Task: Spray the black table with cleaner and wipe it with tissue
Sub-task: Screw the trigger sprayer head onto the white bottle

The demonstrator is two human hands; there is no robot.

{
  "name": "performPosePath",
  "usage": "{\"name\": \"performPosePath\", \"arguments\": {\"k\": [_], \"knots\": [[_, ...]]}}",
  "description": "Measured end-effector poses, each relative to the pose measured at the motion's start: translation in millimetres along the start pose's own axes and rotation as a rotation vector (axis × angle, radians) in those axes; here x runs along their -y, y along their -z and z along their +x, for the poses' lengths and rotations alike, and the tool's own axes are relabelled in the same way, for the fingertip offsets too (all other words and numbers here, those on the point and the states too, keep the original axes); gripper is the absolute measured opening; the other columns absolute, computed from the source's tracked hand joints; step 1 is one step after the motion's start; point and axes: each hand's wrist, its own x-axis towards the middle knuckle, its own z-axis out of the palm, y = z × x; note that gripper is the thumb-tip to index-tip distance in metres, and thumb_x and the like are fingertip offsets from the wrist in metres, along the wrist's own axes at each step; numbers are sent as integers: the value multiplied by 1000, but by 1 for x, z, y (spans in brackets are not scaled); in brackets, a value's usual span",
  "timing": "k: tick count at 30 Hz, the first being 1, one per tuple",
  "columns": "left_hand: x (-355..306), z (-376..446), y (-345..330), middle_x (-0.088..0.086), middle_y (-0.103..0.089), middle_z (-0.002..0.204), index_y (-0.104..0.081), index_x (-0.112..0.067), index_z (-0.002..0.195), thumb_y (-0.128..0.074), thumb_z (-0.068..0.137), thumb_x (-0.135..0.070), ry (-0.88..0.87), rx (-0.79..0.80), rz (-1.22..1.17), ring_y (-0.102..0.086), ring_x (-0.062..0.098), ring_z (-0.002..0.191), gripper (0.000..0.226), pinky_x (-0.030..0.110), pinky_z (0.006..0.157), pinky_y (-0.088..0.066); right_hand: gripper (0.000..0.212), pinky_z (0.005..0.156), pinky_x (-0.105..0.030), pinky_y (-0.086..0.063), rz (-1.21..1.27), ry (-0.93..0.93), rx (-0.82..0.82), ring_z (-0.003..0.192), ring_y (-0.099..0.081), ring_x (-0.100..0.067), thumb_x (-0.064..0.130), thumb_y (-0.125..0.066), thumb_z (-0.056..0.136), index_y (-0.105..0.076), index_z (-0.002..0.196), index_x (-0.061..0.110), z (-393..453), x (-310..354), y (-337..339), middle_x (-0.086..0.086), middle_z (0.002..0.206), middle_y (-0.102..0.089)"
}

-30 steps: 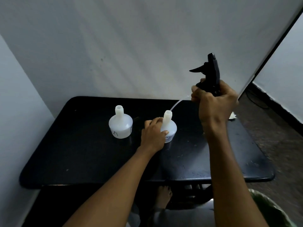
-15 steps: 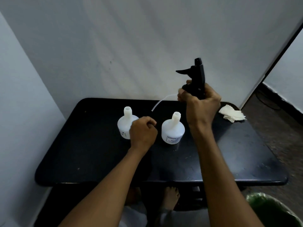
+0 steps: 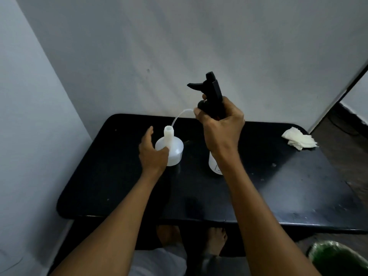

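Your right hand (image 3: 220, 126) is closed around a black sprayer (image 3: 212, 94), held up above the tabletop (image 3: 278, 186) with its thin tube (image 3: 180, 115) curving down and left toward the open neck of the left bottle (image 3: 170, 148); whether the tube's tip touches the neck is hard to tell. Your left hand (image 3: 152, 154) is half open, fingers (image 3: 148, 134) spread beside that bottle, thumb against its shoulder, not clasping it. A second bottle (image 3: 214, 165) stands upright, mostly hidden behind your right wrist. The tissue (image 3: 298, 138) lies crumpled at the far right corner of the tabletop, well apart from both hands.
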Motion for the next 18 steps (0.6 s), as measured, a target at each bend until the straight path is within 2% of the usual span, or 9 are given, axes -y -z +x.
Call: {"name": "performPosePath", "arguments": {"k": [2,4,9,14,18], "knots": [[5,3,-3,4,-48,149,-41,-21,148,-70,73,-27,-44,139,99,-45,24,135,80,48,109,-39,22,78,-27,-61,-1,23,-21,80,-73,-13,10,-81,77,-73,90,27,1,2,0,9,83,-75],[11,4,-7,6,-48,148,-44,-15,145,-75,79,-28,-91,204,222,-46,28,134,74,51,107,-41,22,79,-29,-61,6,42,-31,82,-74,-12,9,-81,77,-74,92,23,3,4,0,10,84,-75],[16,5,-7,5,-46,148,-44,-14,144,-75,81,-28,-125,220,267,-45,28,134,71,53,105,-42,22,79,-28,-61,-8,57,-11,82,-74,-11,6,-80,78,-75,95,18,2,3,2,15,84,-73],[13,2,-4,6,-49,144,-49,-13,139,-78,78,-29,-150,236,279,-49,28,129,70,51,102,-46,23,77,-45,-63,-51,36,76,79,-73,-24,5,-80,78,-76,98,14,-4,0,-3,-3,84,-76],[12,1,-1,4,-51,137,-55,-15,132,-81,72,-32,-164,269,307,-51,28,124,68,47,99,-48,18,72,-45,-63,-83,-2,128,72,-73,-20,4,-81,76,-77,92,10,-7,-7,-9,-3,79,-76]]}}
